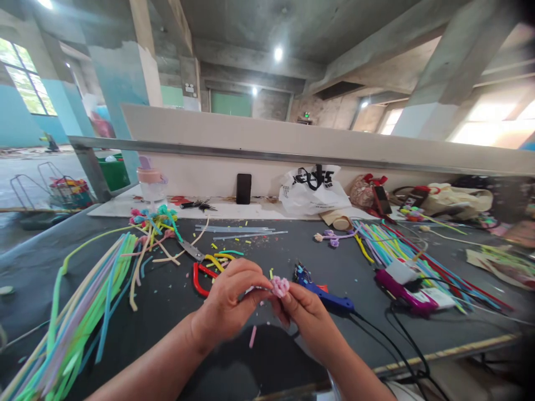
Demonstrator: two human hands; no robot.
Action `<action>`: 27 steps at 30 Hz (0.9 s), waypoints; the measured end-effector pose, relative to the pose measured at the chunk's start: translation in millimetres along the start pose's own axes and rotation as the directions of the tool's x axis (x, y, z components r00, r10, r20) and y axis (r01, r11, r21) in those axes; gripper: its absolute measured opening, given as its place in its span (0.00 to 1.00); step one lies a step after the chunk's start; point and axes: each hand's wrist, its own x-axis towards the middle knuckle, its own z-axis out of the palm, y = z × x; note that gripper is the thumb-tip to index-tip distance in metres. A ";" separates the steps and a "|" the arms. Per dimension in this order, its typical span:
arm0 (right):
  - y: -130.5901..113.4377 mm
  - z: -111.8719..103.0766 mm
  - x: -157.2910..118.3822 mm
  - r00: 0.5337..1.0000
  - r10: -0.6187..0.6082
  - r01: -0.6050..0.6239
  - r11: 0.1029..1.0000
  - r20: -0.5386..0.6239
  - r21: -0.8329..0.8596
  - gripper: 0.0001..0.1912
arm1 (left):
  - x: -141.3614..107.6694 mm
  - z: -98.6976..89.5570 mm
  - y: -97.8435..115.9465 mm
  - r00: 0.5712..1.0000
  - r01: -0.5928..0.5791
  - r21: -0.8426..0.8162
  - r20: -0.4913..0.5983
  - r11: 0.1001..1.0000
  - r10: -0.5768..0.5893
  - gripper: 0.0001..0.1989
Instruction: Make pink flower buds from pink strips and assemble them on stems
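A small pink fuzzy flower (280, 287) is pinched between my two hands above the dark table (234, 356). My left hand (236, 295) grips its left side with thumb and fingers pressed together. On the other side, my right hand (303, 306) has its fingertips closed on the flower. Red-handled scissors (200, 278) lie just left of my left hand, partly hidden by it. A blue glue gun (330, 299) rests to the right of my right hand. Below the hands lies a short pink piece (253, 336).
Bundles of colored fuzzy stems lie at left (100, 301) and right (393, 245). A purple power strip (405, 292) with cables sits at right. Behind stand a cup (152, 184), a phone (243, 189) and a white bag (313, 192).
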 end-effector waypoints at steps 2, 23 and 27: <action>-1.4 0.9 1.2 1.000 -0.013 0.013 0.999 0.006 -0.037 0.19 | -0.6 0.9 -0.4 1.000 -0.019 0.021 0.007 1.000 0.019 0.07; 10.5 1.1 1.8 0.986 -0.129 0.083 0.931 -0.107 -0.354 0.20 | -0.2 2.5 -1.5 0.995 0.038 0.084 0.084 0.996 -0.045 0.03; 10.5 0.3 0.9 0.988 -0.121 0.085 0.950 -0.101 -0.301 0.20 | -1.3 2.6 1.5 0.996 -0.008 0.078 0.087 0.997 0.002 0.04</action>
